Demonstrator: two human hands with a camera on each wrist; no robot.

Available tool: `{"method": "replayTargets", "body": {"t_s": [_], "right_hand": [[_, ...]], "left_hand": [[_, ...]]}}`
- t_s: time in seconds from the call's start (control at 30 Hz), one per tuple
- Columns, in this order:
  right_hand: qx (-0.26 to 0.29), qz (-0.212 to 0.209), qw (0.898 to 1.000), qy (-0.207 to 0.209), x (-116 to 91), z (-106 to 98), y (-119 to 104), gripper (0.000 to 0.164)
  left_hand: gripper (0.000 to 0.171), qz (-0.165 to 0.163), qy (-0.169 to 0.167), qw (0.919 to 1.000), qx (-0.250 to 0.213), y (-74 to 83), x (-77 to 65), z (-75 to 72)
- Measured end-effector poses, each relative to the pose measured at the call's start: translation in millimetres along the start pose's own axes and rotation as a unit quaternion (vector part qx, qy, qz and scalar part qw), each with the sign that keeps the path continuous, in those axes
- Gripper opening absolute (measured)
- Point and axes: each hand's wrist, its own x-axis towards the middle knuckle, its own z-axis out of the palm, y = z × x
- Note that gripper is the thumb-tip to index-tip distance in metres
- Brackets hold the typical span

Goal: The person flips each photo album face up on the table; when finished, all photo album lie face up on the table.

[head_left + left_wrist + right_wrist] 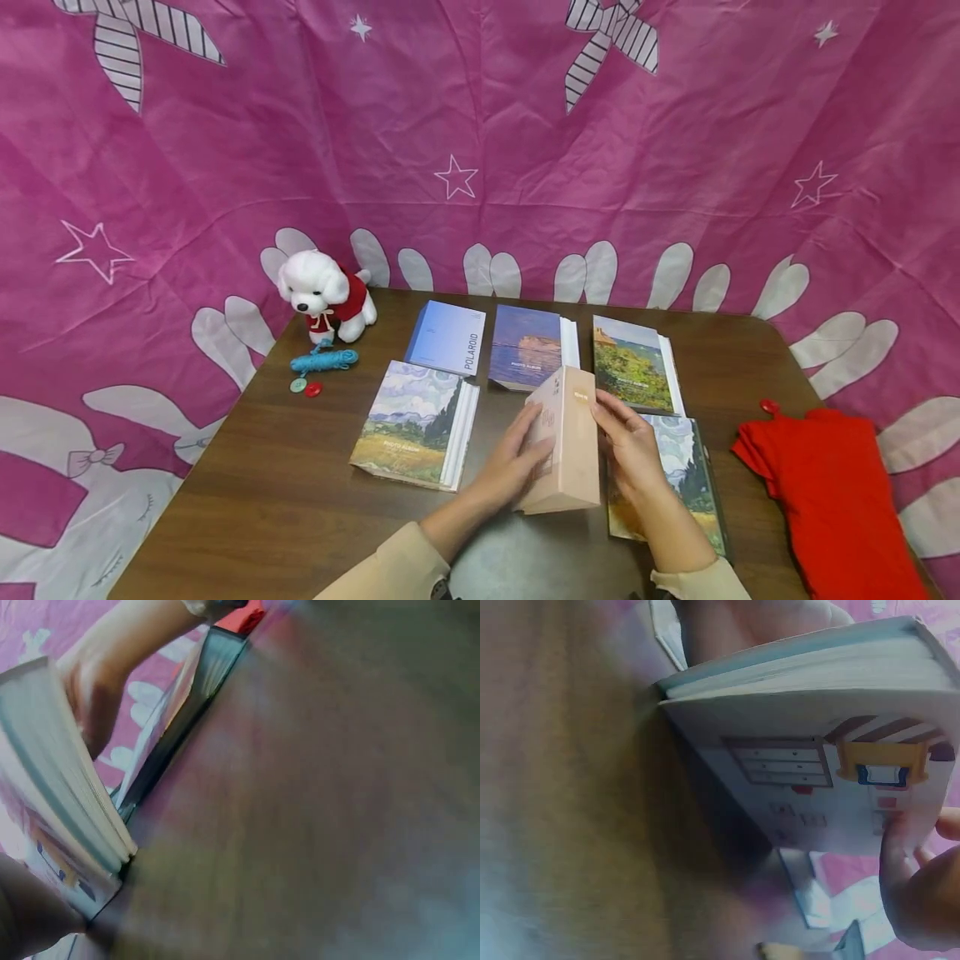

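Note:
A thick pale beige album (579, 450) stands on edge near the front middle of the table, spine up towards me. My left hand (513, 465) holds it from the left, with fingers and thumb on the cover. From the right, my right hand (633, 446) grips it, fingertips at the spine. The right wrist view shows a cover with drawn furniture and a striped awning on this album (795, 772), with the right thumb (896, 855) on it. In the left wrist view its page edges (67, 742) face the camera. A landscape photo album (686, 462) lies partly hidden behind my right forearm.
Around it lie another landscape album (408, 425), a blue Polaroid album (447, 337), a seascape album (521, 342) and a coastal-garden album (633, 367). A white toy dog (311, 279), blue yarn (324, 361) and two buttons (312, 389) are left; red cloth (828, 492) lies right.

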Motion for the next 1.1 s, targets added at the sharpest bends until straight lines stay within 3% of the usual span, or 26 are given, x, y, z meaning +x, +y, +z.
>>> {"method": "replayTargets", "body": {"t_s": [0.27,0.4,0.57,0.73,0.87,1.0,1.1], "right_hand": [[-0.050,-0.025,0.998,0.000,-4.2,8.8,-11.7,0.048],[-0.065,-0.052,0.996,-0.016,-5.9,11.3,-7.7,0.049],[-0.063,-0.057,0.995,-0.054,-5.0,15.3,1.6,0.048],[-0.110,-0.013,0.991,-0.080,-2.3,18.4,12.7,0.055],[-0.099,0.039,0.989,-0.108,-2.3,20.1,19.1,0.061],[-0.087,0.051,0.987,-0.129,-3.1,21.5,22.1,0.065],[-0.091,0.048,0.987,-0.122,-3.6,20.7,23.7,0.065]], "left_hand": [[0.060,0.029,-0.050,0.9982,-0.017,6.5,6.6,2.4],[0.062,0.037,-0.063,0.9946,-0.074,8.3,7.5,-1.4],[0.065,0.036,-0.052,0.9926,-0.104,12.9,6.6,-16.8],[0.065,0.060,-0.010,0.9966,-0.056,19.6,0.8,-37.9],[0.058,0.086,0.034,0.9955,-0.020,16.5,-2.9,-50.3],[0.057,0.058,0.040,0.9971,-0.029,7.0,-5.1,-55.6],[0.061,0.033,0.035,0.9983,-0.034,0.1,-6.7,-55.4]]}}
